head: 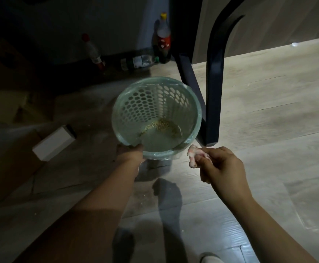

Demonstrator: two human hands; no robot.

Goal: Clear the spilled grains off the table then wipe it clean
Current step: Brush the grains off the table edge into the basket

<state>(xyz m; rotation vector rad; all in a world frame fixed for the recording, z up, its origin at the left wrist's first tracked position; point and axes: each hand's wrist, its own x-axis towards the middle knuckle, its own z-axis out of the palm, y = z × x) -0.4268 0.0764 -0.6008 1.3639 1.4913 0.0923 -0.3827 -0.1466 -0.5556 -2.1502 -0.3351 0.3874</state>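
Grips the near rim of the lined bin (147, 103) with the left hand (131, 152), grains (162, 126) heaped in its bottom, and pinches a crumpled wipe (193, 154) in the right hand (219, 166), hands apart, the bin mouth just far-left of the wipe.

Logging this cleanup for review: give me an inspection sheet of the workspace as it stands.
Surface: pale wood-plank floor; tabletop not in view.
Job's things: grains lie in the bottom of the lined perforated bin; crumpled rag in hand.
Clutter: white box, cola bottle upright, red-capped bottle leaning, clear bottle lying down.
Grippers: left hand grips the bin's near rim; right hand pinches the rag in its fingers.
Cables: nothing seen.
Surroundings: dark furniture legs beside the bin; dim room.
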